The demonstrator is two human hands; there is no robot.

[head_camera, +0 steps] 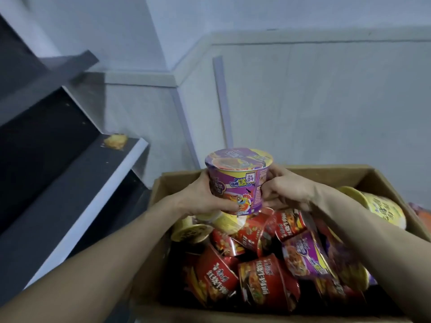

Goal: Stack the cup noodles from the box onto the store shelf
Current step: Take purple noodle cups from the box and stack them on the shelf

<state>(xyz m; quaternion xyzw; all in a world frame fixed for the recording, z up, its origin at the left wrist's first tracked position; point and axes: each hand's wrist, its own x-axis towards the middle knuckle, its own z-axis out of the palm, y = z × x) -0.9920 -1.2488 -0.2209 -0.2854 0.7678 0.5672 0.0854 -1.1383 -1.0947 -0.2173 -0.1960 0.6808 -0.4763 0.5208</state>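
A purple cup noodle (238,180) stands upright in the air above the far left part of the cardboard box (363,174). My left hand (198,197) grips its left side and bottom. My right hand (286,190) grips its right side. Below them the box holds several cup noodles lying at all angles: red ones (268,278), a purple one (303,252) and yellow ones (382,210). The dark store shelf (70,183) with a pale front edge runs along the left.
A small yellow packet (116,141) lies at the far end of the shelf board. Higher dark shelf boards (42,73) rise at the upper left. A pale wall (303,101) with a vertical strip stands behind the box.
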